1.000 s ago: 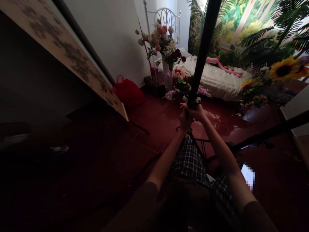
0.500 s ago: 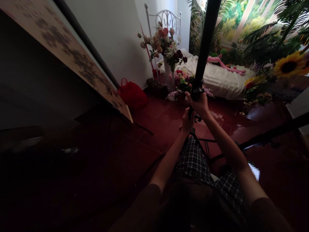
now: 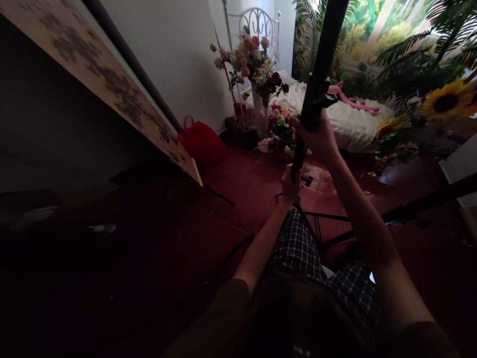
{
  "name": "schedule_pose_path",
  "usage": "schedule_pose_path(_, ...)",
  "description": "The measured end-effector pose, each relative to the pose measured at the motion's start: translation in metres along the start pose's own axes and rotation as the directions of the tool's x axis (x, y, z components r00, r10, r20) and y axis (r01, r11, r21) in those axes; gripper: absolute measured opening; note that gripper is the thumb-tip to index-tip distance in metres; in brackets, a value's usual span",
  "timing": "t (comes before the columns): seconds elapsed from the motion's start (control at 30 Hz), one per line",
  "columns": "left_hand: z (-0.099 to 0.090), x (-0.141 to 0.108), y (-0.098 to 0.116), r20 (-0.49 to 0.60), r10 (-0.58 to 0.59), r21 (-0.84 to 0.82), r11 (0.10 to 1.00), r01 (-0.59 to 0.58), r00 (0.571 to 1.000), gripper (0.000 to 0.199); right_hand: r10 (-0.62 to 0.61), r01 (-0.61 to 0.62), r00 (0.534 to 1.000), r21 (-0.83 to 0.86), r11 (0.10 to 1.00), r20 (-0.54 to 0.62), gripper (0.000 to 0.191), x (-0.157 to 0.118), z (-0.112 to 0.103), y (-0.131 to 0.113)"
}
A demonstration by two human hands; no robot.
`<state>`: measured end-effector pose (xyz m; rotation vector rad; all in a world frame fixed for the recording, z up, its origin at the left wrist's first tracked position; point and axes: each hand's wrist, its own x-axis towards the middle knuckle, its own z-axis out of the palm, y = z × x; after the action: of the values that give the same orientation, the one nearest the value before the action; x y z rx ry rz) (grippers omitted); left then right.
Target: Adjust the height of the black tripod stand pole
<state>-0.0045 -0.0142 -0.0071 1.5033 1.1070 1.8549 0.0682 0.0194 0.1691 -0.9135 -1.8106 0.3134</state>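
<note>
Panel (image 3: 112,87) is slanting across the left. A white bed (image 3: 352,127) is lying ahead, partly hidden by the black pole (image 3: 326,54), which is rising tilted in front. Flowers (image 3: 253,57) are standing by the bed, a red bag (image 3: 203,141) near the panel's foot. The right hand (image 3: 320,136) is gripping the pole with curled fingers; the left hand (image 3: 290,186) is clasping it lower down.

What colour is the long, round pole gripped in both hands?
The long, round pole is black, showing best in the head view, above the right hand.
</note>
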Motion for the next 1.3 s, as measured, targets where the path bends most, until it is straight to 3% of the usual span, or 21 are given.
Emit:
schedule_pose_path(0.13,0.000,-0.002,-0.001,-0.015,0.005,-0.006,1.000,-0.006,1.000,0.030,0.109,-0.111,0.993,0.037,0.993,0.055,0.047,-0.045,-0.007,0.001)
schedule_pose_path(0.23,0.000,-0.002,0.000,-0.026,0.027,0.020,0.999,-0.026,0.999,0.030,0.180,-0.187,0.978,0.065,0.980,0.111,0.039,-0.091,-0.015,0.005)
schedule_pose_path(0.37,0.002,0.000,0.001,-0.058,0.044,0.071,0.997,-0.040,0.997,0.033,0.150,-0.137,0.983,-0.125,0.983,0.106,0.024,-0.146,-0.018,0.015)
schedule_pose_path(0.5,0.002,0.001,0.003,-0.069,0.034,0.100,0.995,-0.028,0.997,0.037,0.132,-0.108,0.984,-0.191,0.976,0.119,0.030,-0.174,-0.009,0.021)
schedule_pose_path(0.77,0.000,0.000,0.003,-0.075,0.015,0.117,0.993,-0.006,0.997,0.041,0.321,-0.326,0.945,-0.094,0.941,-0.068,0.032,-0.165,0.012,0.024)
schedule_pose_path(1.0,0.000,0.000,0.004,-0.058,0.016,0.109,0.994,-0.009,0.998,0.041,0.383,-0.383,0.924,-0.087,0.920,-0.015,0.032,-0.155,0.004,0.022)
schedule_pose_path(1.3,-0.001,-0.001,0.005,-0.059,0.002,0.103,0.995,0.004,0.998,0.038,0.455,-0.460,0.888,-0.079,0.885,-0.070,0.029,-0.148,0.005,0.018)
